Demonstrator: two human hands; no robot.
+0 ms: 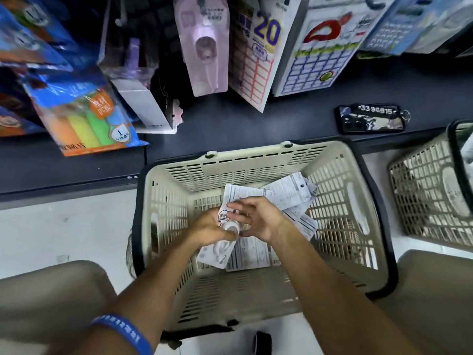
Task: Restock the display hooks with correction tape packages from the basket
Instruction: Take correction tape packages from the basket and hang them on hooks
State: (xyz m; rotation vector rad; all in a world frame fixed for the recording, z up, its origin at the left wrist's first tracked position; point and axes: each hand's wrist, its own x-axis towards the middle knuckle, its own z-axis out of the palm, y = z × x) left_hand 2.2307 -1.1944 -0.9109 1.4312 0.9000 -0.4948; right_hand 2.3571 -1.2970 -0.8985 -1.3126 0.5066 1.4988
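Observation:
A beige slatted basket [163, 206] with a dark rim stands on the floor between my knees. Several white correction tape packages [289, 190] lie inside it, most face down. Both hands are down in the basket. My left hand [210, 226] grips one correction tape package [217, 249], its white dispenser showing. My right hand [258, 217] holds the top of the same package, fingers pointing left over the card. Above hangs a pink correction tape package [204, 47] on the display.
A dark shelf ledge [256, 119] runs behind the basket, with a phone and number tag [371, 119] lying on it. A second beige basket [430, 196] stands at the right. Coloured cloth packs [84, 116] and label sheets [258, 60] hang overhead.

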